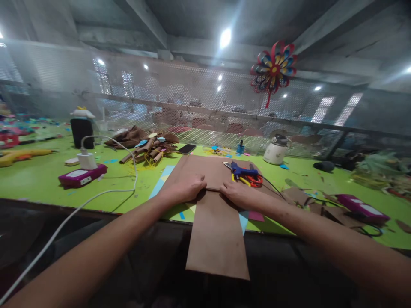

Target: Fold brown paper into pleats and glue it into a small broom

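A sheet of brown kraft paper (220, 239) hangs over the table's front edge. Its upper end has a narrow fold, where both hands press. My left hand (192, 188) is closed on the left end of that fold, thumb on top. At the right end, my right hand (236, 193) has its fingers curled round the edge. Under the hands lies a larger brown board (199, 169). On this board, just beyond my right hand, rest a blue glue gun (242, 170) and red-handled scissors (255, 180). The undersides of both hands are hidden.
Rolled brown paper pieces (150, 147) and a phone (186, 149) lie behind. Purple power strips (82, 175) sit at both sides, a white cable (105, 192) trailing off the left one. A white kettle (275, 150) stands back right; a yellow glue gun (25, 155) lies far left.
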A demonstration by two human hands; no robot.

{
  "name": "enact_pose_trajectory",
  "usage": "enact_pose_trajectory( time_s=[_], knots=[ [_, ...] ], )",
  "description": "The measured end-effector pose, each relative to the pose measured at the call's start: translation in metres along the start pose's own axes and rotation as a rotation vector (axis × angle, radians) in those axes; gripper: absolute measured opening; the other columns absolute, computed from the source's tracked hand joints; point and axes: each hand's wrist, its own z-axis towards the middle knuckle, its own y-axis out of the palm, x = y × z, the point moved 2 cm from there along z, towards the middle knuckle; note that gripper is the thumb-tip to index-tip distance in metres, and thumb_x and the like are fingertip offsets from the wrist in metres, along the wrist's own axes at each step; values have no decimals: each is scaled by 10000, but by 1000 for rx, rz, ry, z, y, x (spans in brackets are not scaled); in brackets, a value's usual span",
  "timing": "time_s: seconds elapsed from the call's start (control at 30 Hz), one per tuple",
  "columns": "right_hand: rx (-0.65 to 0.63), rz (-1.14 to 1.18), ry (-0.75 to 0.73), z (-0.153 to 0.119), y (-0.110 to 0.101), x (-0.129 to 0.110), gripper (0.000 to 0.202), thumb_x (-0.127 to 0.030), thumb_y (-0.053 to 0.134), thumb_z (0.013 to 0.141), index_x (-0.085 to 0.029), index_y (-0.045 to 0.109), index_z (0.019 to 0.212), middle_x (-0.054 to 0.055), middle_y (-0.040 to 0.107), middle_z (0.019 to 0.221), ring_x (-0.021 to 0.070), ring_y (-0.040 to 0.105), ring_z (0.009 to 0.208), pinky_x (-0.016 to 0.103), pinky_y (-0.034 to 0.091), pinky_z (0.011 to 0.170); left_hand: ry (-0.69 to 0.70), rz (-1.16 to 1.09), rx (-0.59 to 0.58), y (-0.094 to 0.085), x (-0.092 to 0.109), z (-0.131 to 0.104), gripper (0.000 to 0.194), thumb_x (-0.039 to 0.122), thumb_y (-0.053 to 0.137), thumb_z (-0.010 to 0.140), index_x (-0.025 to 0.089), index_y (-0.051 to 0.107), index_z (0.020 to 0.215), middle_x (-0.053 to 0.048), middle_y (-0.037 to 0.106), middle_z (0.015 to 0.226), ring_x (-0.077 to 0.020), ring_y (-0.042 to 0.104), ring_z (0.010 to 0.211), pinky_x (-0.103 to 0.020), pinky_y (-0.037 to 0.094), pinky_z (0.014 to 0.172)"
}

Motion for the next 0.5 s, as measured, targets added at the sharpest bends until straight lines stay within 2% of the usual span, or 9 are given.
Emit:
enact_pose_trajectory(
  time_s=[0.17,0.27,0.4,0.5],
  knots=[
    [61,17,42,-5,1,1,150,-209,423,950,-131,551,955,102,588,916,177,567,768,268,394,644,-43,-110,-52,-20,-2,8,224,154,470,757,149,692,784,-102,643,850,-184,547,750,-268,379,678],
    [107,40,77,-7,3,1,138,-139,420,934,-123,549,982,107,581,928,177,564,792,275,419,698,-136,-236,-82,-31,-6,28,287,207,413,829,136,689,794,-73,651,752,-150,514,641,-254,360,632],
    [167,42,91,-6,2,-2,201,-49,394,903,-117,541,1023,109,570,930,192,553,839,291,435,756,-90,-388,-190,-32,-9,51,344,260,388,889,118,633,695,-25,558,591,-112,406,522,-239,307,554],
    [207,19,106,-1,-1,-2,207,-41,380,898,-114,553,986,109,565,910,202,540,813,298,443,733,-48,-434,-235,-28,-14,54,343,279,413,892,130,604,649,1,512,565,-101,379,524,-225,303,557]
  ],
)
